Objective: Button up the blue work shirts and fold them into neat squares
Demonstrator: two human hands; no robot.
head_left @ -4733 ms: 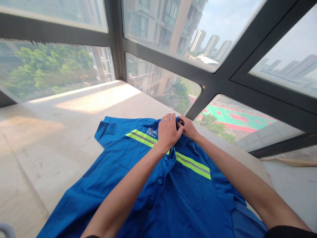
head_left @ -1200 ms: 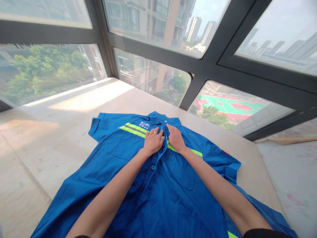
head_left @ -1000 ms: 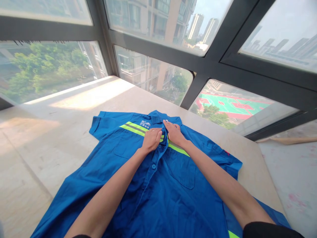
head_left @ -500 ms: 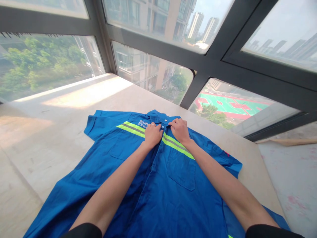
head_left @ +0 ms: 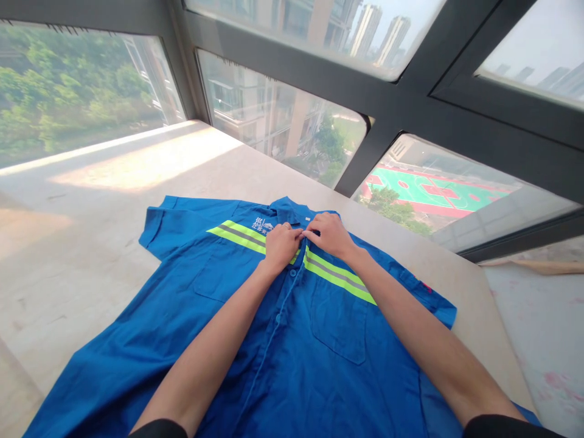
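A blue short-sleeved work shirt lies spread front side up, its collar toward the windows. Yellow-green bands with a grey stripe cross the chest, and white lettering sits by the left-hand band. My left hand pinches the front edge just below the collar. Against its fingertips, my right hand is closed on the opposite front edge, so both edges meet there. The top button is hidden by my fingers. Lower down the front, small blue buttons show along the left-hand edge.
The shirt rests on a pale stone sill with a sunlit patch at the back. Dark window frames enclose it behind. At the right is a whitish, pink-flowered surface beside the sill.
My hands have come together: the right moved left to meet the left at the placket. The button visible between them earlier is now covered. The view has shifted slightly.
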